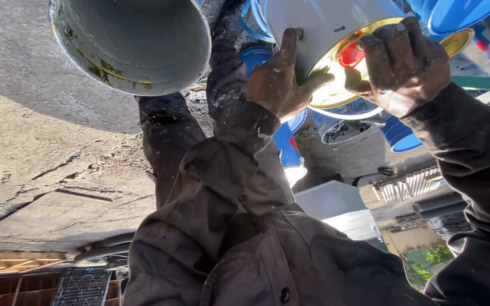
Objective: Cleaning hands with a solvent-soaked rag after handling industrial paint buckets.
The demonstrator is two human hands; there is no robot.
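Note:
A white metal pail (313, 28) with a shiny gold inside is held between both hands at the top middle. My left hand (279, 82) grips its outer wall, thumb hooked over the gold rim (336, 96). My right hand (406, 62) is clamped over the rim on the other side. Something red (350, 55) shows inside the pail between the hands. Both hands are grimy, and dark paint-spattered sleeves (216, 187) run down to the bottom of the view.
A large pale bucket (137, 45) with a stained rim fills the top left. Blue pails and lids (460, 14) crowd the top right, more blue cans (290, 144) lie under the held pail. A dark trouser leg (168, 136) and cracked concrete ground (46, 153) are at left.

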